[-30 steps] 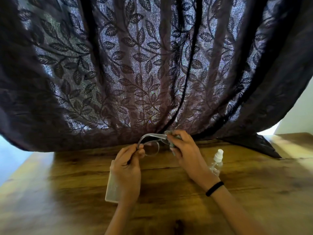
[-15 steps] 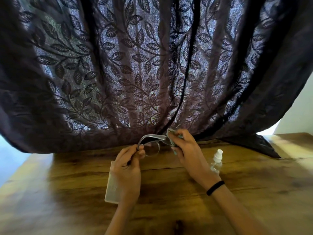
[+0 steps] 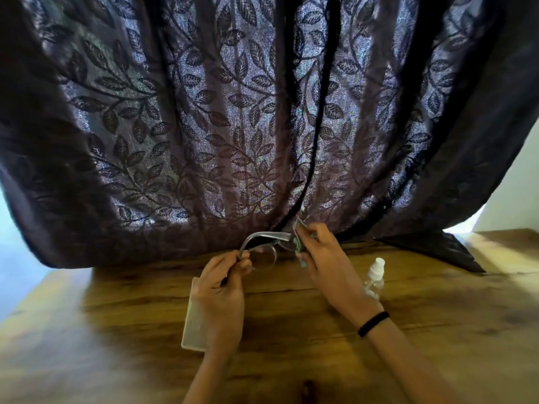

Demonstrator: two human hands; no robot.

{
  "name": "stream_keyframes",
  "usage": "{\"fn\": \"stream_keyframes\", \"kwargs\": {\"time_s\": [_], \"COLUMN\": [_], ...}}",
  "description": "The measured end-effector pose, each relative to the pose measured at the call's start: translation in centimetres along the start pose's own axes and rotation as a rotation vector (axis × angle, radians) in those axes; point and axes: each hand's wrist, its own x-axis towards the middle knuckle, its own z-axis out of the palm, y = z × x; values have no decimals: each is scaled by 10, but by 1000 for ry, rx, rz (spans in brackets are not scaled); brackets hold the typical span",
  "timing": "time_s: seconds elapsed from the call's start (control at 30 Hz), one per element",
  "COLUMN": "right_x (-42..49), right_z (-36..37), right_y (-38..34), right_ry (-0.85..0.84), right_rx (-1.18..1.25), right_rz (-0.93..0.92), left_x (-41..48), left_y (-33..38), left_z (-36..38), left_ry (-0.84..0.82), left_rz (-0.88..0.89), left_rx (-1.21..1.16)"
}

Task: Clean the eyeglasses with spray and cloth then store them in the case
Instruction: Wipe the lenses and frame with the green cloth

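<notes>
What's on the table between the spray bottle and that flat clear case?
Head view: only bare wooden table lies between the spray bottle and the case; the right hand hovers above that stretch.

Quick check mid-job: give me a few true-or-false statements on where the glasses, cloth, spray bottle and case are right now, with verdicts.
1. Both hands hold the eyeglasses above the table. True.
2. The right hand pinches the cloth over one lens. True.
3. The spray bottle is in the left hand. False: it stands on the table, right of the right hand.
4. The eyeglasses lie inside the case. False: the case lies on the table under the left hand, and the eyeglasses are held.
5. A black band circles the right wrist. True.
</notes>
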Motion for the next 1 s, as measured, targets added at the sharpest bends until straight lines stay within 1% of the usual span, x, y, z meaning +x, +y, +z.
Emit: {"fn": "stream_keyframes", "kwargs": {"time_s": [0.1, 0.23, 0.33, 0.43, 0.53, 0.73, 0.87, 1.0], "right_x": [-3, -6, -7, -7, -5, 1, 1, 1], "right_z": [0, 2, 5, 6, 4, 1, 2, 4], "right_y": [-3, -5, -6, -9, -14, -19, -21, -18], "right_ry": [57, 235, 282, 266, 204, 97, 141, 181], "right_rx": [48, 140, 169, 247, 358, 484, 490, 425], "right_rz": [23, 88, 109, 71, 12, 69, 109, 124], "left_x": [1, 1, 1, 3, 5, 8, 8, 5], "left_y": [2, 6, 5, 6, 11, 15, 17, 18], "left_z": [-1, 0, -1, 0, 0, -2, -2, -3], "left_ry": [10, 12, 14, 11, -7, -17, 1, 0], "left_rz": [-17, 4, -9, -33, -19, -1, 2, 15], "left_rx": [-6, -15, -18, -18, -59, -91, -96, -61]}}
